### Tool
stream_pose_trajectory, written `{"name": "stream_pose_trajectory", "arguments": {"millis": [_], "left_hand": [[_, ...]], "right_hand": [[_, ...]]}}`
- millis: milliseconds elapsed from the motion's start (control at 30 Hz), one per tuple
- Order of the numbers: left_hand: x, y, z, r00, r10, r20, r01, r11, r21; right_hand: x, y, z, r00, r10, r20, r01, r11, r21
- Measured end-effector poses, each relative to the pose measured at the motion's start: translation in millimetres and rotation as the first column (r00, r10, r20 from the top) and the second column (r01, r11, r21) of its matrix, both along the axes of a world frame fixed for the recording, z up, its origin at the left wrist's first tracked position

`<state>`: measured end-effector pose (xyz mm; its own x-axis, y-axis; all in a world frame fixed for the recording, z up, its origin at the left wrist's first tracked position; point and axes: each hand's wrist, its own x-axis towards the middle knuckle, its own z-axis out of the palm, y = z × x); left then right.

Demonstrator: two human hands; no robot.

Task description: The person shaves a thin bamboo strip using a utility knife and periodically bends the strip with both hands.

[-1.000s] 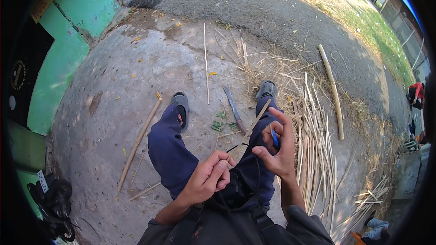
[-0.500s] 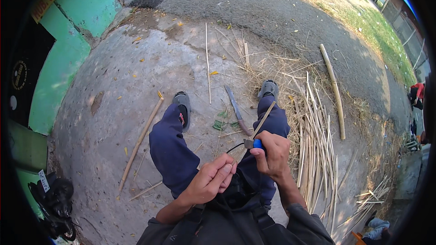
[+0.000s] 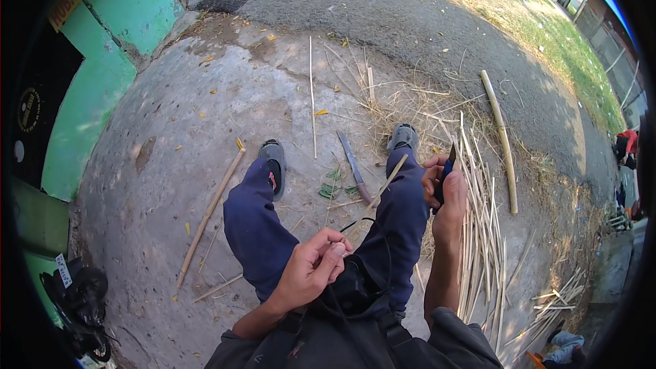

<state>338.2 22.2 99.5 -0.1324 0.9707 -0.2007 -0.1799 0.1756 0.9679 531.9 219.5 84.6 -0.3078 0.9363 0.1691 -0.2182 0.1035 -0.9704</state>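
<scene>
Head view shows me the left hand [image 3: 317, 266] pinched, seemingly on the near end of a pale strip [image 3: 390, 179], leaving its length free just right of the big knife [image 3: 352, 166]; farther right, the right hand [image 3: 448, 197] grips a small knife [image 3: 447, 169], likely to hold it clear.

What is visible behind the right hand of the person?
Behind the right hand, pale strips show to the right and a dark blue trouser leg to the left. What the hand and its small knife directly cover cannot be seen.

Strips [image 3: 480, 232] and knife [image 3: 353, 164] on concrete [image 3: 171, 102]
</scene>
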Motion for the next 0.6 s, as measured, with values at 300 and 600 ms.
{"name": "stream_pose_trajectory", "arguments": {"millis": [300,600], "left_hand": [[5,12,12,0.971,-0.028,-0.239,0.035,0.999,0.026],[-9,6,11,0.964,-0.016,-0.264,0.026,0.999,0.036]], "right_hand": [[-33,-42,3,0.974,0.221,-0.053,-0.226,0.967,-0.12],[-17,-43,1,0.954,0.182,0.239,-0.247,0.928,0.279]]}}
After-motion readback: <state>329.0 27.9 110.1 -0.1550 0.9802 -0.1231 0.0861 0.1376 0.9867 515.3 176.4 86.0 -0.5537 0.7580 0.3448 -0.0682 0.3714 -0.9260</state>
